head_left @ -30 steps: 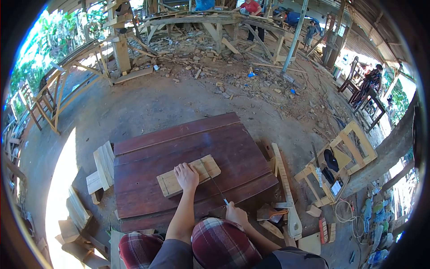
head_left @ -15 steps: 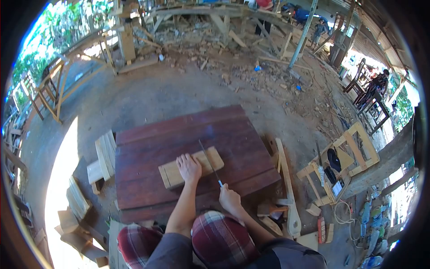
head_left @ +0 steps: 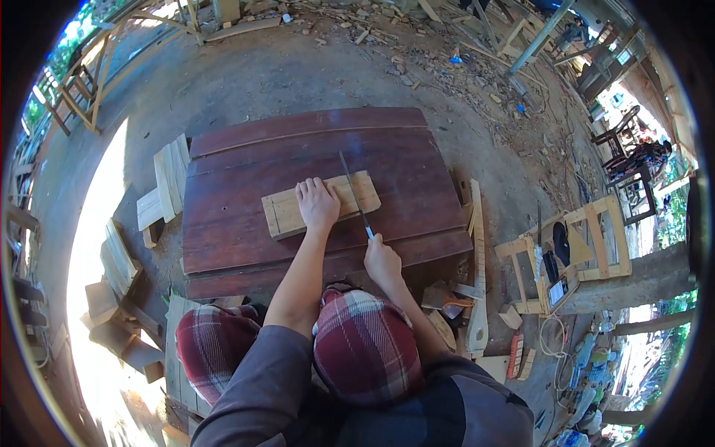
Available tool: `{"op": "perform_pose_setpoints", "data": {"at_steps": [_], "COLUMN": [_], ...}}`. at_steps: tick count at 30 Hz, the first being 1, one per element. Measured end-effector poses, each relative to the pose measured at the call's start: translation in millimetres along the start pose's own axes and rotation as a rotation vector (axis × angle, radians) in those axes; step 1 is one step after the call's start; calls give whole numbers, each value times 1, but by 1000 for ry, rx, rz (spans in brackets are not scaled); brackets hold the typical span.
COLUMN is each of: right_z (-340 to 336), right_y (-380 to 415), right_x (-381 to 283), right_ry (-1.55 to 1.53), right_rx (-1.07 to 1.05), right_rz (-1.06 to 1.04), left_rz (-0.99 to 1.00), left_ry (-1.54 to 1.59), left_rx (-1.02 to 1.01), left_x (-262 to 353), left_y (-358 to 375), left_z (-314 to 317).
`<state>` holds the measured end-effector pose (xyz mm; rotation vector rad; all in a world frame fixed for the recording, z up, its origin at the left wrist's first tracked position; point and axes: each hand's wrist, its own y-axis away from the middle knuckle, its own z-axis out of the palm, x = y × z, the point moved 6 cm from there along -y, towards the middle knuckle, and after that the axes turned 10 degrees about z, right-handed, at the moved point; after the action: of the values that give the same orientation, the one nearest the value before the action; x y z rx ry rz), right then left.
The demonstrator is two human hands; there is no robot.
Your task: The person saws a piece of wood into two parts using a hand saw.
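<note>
A pale wooden board (head_left: 287,211) lies slantwise on a dark red-brown wooden tabletop (head_left: 231,175). A dark line crosses it close to its left end. My left hand (head_left: 319,205) presses down on the middle of the board, its fingertips hooked over the far edge. To the right of that hand, a long thin handsaw (head_left: 354,188) lies across the board, its blade seen nearly edge-on. My right hand (head_left: 383,261) is closed around the saw's light-coloured handle at the near side, and the blade's tip points away from me.
Wood offcuts (head_left: 171,179) lie left of the tabletop. On the right are a long notched wooden piece (head_left: 478,276), a light wooden frame (head_left: 607,238) with dark items on it, and a red-marked block (head_left: 515,355). Wood scraps (head_left: 402,56) litter the ground beyond.
My view has tilted down, so the tabletop and hands appear higher. My left hand still presses the board. My right hand keeps its hold on the saw, which still lies across the board.
</note>
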<state>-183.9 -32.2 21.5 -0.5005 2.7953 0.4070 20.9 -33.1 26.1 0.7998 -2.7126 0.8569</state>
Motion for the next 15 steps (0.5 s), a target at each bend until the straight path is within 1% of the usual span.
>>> {"op": "perform_pose_setpoints", "data": {"at_steps": [2,4,5,8,11,13,15], "right_z": [2,5,2,6,9,11,13], "right_y": [-11,-12,-4,28,65,73,68], "right_x": [-11,-13,-13,7,36,42,39], "right_ry": [-11,-50,-50,-15,83,104,93], "right_rx": [-7,-10,-56,-97,-216,-262,-254], "right_rz": [21,35,52,138,195,221,234], "left_rz": [-4,-18,-40,-53,-32,-24,-25], "left_ry": [-52,-90,-68,35,25,25,41], "left_rx": [22,128,69,34,66,39,31], "left_x": [1,2,-1,0,-1,0,-3], "left_y": [0,2,1,0,1,1,2], "left_z": [-4,-6,-2,-9,-9,-8,-7]}}
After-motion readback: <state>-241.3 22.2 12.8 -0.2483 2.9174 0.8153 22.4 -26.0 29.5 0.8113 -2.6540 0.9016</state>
